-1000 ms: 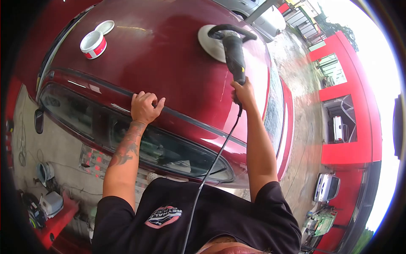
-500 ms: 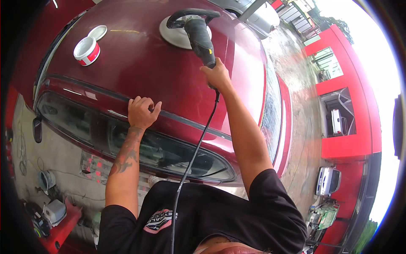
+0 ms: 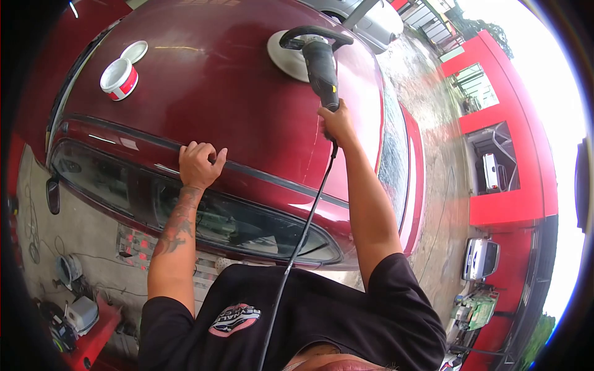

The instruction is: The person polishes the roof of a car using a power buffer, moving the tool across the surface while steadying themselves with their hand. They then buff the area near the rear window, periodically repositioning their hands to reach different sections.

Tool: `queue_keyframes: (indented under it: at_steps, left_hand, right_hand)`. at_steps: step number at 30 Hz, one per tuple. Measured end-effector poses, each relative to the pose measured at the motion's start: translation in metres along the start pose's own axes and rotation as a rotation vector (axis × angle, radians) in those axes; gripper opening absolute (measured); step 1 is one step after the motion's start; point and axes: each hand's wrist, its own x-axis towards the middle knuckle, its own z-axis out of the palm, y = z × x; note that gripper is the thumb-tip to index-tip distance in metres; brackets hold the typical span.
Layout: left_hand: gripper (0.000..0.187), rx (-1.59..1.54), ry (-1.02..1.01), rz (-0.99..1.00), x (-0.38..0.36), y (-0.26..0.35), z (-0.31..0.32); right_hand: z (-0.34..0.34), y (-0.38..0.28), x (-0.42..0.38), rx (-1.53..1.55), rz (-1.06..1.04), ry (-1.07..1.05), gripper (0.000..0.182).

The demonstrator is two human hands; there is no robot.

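Note:
A black rotary polisher [image 3: 322, 68] with a loop handle and a round white pad [image 3: 288, 55] rests on the maroon car roof [image 3: 216, 93]. My right hand [image 3: 340, 123] is wrapped round the polisher's rear grip, where the black power cord [image 3: 301, 238] leaves and runs down across my shirt. Close to the roof's black trim strip [image 3: 260, 176], my left hand [image 3: 201, 164] leans on the roof edge, fingers bent and thumb apart. It holds nothing that I can see. A white tub with a red label [image 3: 119, 79] stands on the roof, its lid [image 3: 134, 51] beside it.
Side windows [image 3: 235, 222] and a wing mirror [image 3: 53, 196] lie below the roof edge. A silver vehicle [image 3: 371, 21] is parked beyond the car. At lower left are a bucket [image 3: 68, 269] and a red bench [image 3: 93, 340] bearing equipment. Red walls [image 3: 526, 161] stand to the right.
My right hand has slid the polisher to the right and slightly down over the roof, and the cord has shifted right with it. My left hand stays on the roof edge.

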Motion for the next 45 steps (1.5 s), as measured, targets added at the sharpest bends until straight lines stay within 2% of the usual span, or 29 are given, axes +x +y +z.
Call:
queue_keyframes:
  at_steps: [9, 25, 32, 42, 45]
  left_hand:
    - [0.041, -0.001, -0.009, -0.004, 0.001, -0.001, -0.001]
    - [0.042, 0.027, -0.035, -0.007, 0.001, 0.001, -0.002]
    - [0.042, 0.023, -0.011, -0.003, 0.0, 0.003, 0.0]
    - [0.041, -0.022, 0.005, -0.015, 0.002, 0.005, -0.003]
    - [0.041, -0.025, -0.004, -0.013, 0.002, 0.005, -0.004]
  right_hand:
    - [-0.045, 0.041, -0.007, 0.185, 0.109, 0.001, 0.04]
    - [-0.108, 0.101, -0.053, 0.335, 0.308, 0.153, 0.037]
    - [-0.092, 0.085, -0.051, 0.332, 0.264, 0.116, 0.036]
    - [-0.025, 0.007, -0.015, 0.178, 0.053, -0.018, 0.039]
    - [0.002, -0.003, 0.009, 0.017, -0.037, 0.003, 0.05]
